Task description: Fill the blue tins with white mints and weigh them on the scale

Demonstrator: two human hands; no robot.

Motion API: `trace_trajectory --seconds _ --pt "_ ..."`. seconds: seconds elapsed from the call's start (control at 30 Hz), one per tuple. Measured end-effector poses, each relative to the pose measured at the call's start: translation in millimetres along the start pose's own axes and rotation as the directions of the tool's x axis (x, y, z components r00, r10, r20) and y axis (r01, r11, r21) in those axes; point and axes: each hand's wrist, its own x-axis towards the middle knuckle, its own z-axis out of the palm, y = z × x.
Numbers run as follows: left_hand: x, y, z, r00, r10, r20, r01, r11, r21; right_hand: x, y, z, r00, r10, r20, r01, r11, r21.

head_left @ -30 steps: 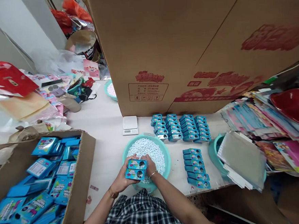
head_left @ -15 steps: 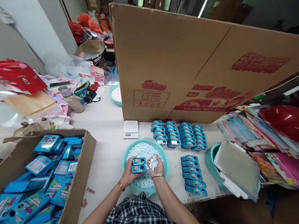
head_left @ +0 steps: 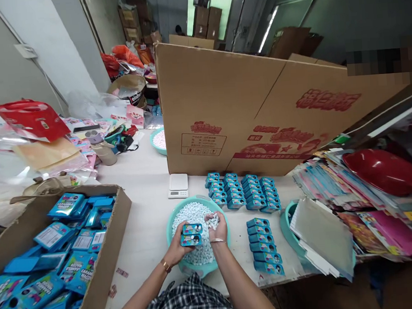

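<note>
Left hand (head_left: 176, 247) is gripping two small blue boxes (head_left: 191, 240) at lower centre frame, while the right hand (head_left: 220, 227) is cupping white pellets (head_left: 212, 222) over a turquoise basin (head_left: 203, 270). Farther up, a white scale (head_left: 178, 183) is sitting mid-frame, and a large carton (head_left: 244, 100) is standing at upper right.

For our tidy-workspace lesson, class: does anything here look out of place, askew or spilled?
Yes: the stack of pale sheets at right lies askew over the green tub, edges fanned and jutting past its rim, unlike the neat rows of blue boxes nearby. I see no obvious spill of white pellets.
</note>
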Motion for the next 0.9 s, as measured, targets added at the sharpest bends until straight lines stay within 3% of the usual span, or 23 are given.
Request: trace_trajectory --seconds 0.17,0.27,0.4,0.53,0.73,0.9 --pt "-4 22 -5 0.996 0.088 -0.030 -0.088 0.996 -0.007 12 2 -24 0.997 -0.012 0.075 0.027 0.977 -0.209" --pt "0 29 -4 0.995 0.084 -0.063 -0.085 0.996 -0.020 10 3 -22 0.996 -0.063 0.067 0.079 0.963 -0.258" --pt "6 24 4 0.998 0.020 -0.068 -0.026 0.996 -0.089 -13 10 1 0.997 -0.045 0.057 0.056 0.978 -0.199" --pt "8 21 9 0.998 -0.055 -0.029 0.051 0.988 -0.147 -32 9 15 0.990 0.005 0.141 0.020 0.984 -0.177" --pt "11 20 10 0.993 -0.114 0.028 0.117 0.985 -0.125 -38 12 11 0.997 -0.003 0.081 0.012 0.994 -0.108" --pt "4 16 4 0.991 -0.129 0.036 0.132 0.985 -0.109 -36 9 -8 0.971 0.188 0.150 -0.183 0.982 -0.043"
